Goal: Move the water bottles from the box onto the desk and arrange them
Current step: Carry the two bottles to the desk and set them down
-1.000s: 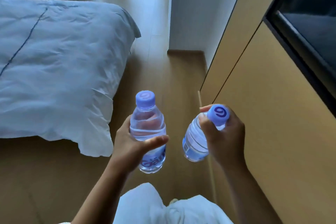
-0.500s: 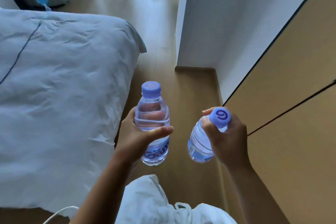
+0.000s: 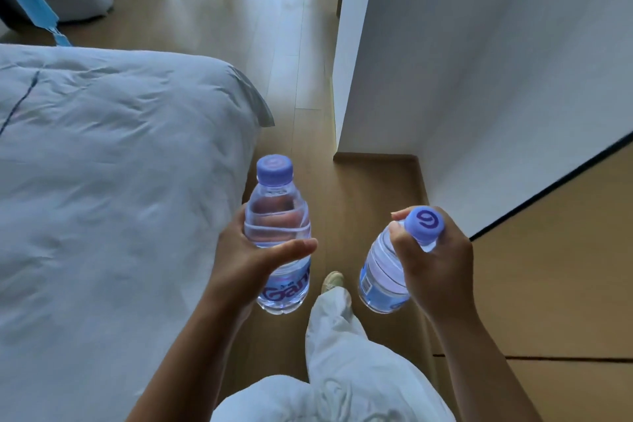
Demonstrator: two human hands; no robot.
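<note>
I carry two clear water bottles with purple caps above the wooden floor. My left hand (image 3: 246,260) grips the first water bottle (image 3: 278,216) round its middle, and it stands upright. My right hand (image 3: 435,260) holds the second water bottle (image 3: 380,271) by its neck just under the cap, and it tilts with its base toward the lower left. No box and no desk are in view.
A bed with a white duvet (image 3: 113,188) fills the left side. A white wall corner (image 3: 346,79) juts out ahead on the right, and tan wood panels (image 3: 555,277) line the right side. A wooden-floor aisle (image 3: 294,55) runs between them. My white-trousered leg (image 3: 335,329) steps forward.
I have walked forward along the aisle: the wall corner and bed edge came closer and the dark screen at the right left the view. Both hands kept hold of their bottles.
</note>
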